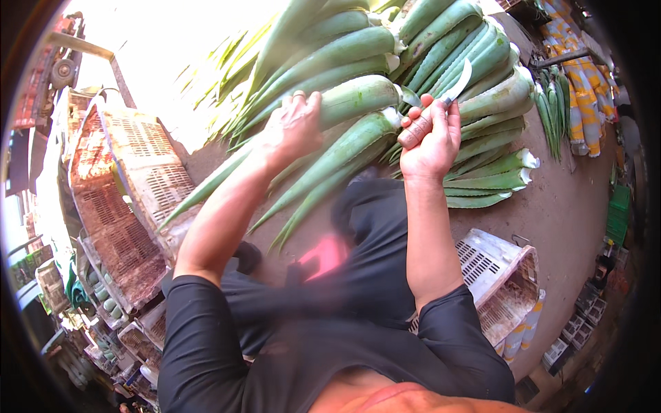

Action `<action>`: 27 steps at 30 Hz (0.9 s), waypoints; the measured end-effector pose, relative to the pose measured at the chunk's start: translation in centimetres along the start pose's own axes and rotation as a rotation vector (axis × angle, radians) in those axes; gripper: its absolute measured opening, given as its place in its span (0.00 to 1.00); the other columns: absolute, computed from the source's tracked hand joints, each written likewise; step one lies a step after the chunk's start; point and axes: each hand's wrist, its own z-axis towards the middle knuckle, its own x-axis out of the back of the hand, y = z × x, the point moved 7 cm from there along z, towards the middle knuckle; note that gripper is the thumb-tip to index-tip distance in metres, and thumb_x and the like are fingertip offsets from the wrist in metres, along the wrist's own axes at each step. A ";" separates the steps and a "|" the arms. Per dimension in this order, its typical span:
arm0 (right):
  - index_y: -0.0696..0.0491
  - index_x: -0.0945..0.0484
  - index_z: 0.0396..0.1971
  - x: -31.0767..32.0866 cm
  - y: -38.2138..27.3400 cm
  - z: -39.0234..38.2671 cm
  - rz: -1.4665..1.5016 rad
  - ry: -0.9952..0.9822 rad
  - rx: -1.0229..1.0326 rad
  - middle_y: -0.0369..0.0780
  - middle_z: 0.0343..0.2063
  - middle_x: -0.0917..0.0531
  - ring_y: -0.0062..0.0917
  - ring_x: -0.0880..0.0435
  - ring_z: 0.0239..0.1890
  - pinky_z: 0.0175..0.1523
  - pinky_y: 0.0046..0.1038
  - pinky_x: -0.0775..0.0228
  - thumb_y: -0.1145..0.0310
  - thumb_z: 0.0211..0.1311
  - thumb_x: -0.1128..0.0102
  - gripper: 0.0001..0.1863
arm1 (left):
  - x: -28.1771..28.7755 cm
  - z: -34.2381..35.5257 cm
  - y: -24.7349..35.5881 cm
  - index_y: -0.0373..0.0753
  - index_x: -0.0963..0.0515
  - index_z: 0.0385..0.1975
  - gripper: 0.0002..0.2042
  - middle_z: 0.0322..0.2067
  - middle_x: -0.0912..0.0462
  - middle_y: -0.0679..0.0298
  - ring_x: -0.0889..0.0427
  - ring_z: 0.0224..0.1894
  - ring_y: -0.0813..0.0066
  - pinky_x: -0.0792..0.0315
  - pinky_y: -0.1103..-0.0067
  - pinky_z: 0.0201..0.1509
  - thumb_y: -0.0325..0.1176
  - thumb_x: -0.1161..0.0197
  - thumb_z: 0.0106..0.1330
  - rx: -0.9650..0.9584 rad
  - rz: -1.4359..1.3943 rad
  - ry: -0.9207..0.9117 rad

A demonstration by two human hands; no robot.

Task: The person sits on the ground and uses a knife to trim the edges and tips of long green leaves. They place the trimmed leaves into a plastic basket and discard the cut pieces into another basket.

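My left hand grips a long green aloe leaf from above, fingers wrapped over it, with its tapered tip reaching down to the lower left. My right hand is closed round the handle of a curved knife, its pale blade pointing up. Beside the right hand is the leaf's thick cut end. Behind and around both hands lie heaped aloe leaves, many with white bases toward the right. Another leaf with a white base lies just below the held one.
Stained slotted crates stand at the left, and another crate at lower right. A small leaf pile and orange-and-white sacks are at upper right, a green crate at the far right. A blurred pink object shows by my legs.
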 end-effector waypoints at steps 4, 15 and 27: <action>0.53 0.34 0.50 0.2 -0.4 -1.0 0.028 -0.024 0.081 0.39 0.35 0.22 0.21 0.23 0.24 0.24 0.24 0.28 0.71 0.66 0.49 0.14 | 11.0 -14.0 -1.6 0.35 0.34 0.55 0.30 0.43 0.27 0.45 0.25 0.45 0.48 0.29 0.61 0.48 0.29 0.35 0.47 -0.060 0.069 0.244; 0.53 0.31 0.43 -1.9 1.2 -1.2 -0.235 -0.203 0.094 0.38 0.34 0.20 0.23 0.22 0.24 0.25 0.24 0.28 0.73 0.65 0.49 0.08 | 15.3 -50.7 -1.0 0.30 0.35 0.55 0.36 0.42 0.27 0.49 0.25 0.43 0.51 0.29 0.65 0.49 0.25 0.35 0.38 0.429 0.081 0.592; 0.55 0.34 0.52 -4.1 5.3 -4.7 -0.429 -0.405 0.102 0.40 0.34 0.21 0.21 0.24 0.22 0.21 0.21 0.31 0.73 0.66 0.50 0.16 | 15.1 -60.2 -2.7 0.29 0.35 0.54 0.32 0.43 0.27 0.46 0.26 0.45 0.48 0.31 0.65 0.53 0.24 0.38 0.43 0.728 0.125 0.804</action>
